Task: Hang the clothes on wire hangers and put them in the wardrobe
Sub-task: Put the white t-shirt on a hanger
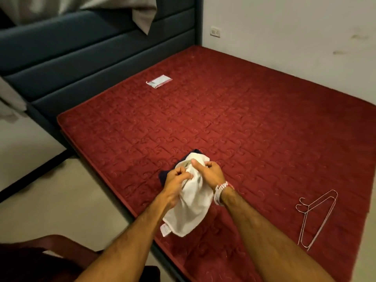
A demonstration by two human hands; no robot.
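Presently | left hand (pixel 176 178) fingers curled, gripping white garment (pixel 188 202) | right hand (pixel 209 173) gripping same cloth alongside, forearms converging, beaded wristbands (pixel 220 192) | dark garment (pixel 163 176) beneath grip on red mattress (pixel 254 129) | wire hangers (pixel 314 215) well right, untouched

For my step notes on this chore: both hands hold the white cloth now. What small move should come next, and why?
Probably spread the white fabric garment open. Both the left hand and the right hand grip it bunched above the red quilted mattress, so no opening shows for a hanger. The thin metal wire hangers lie untouched to the right.
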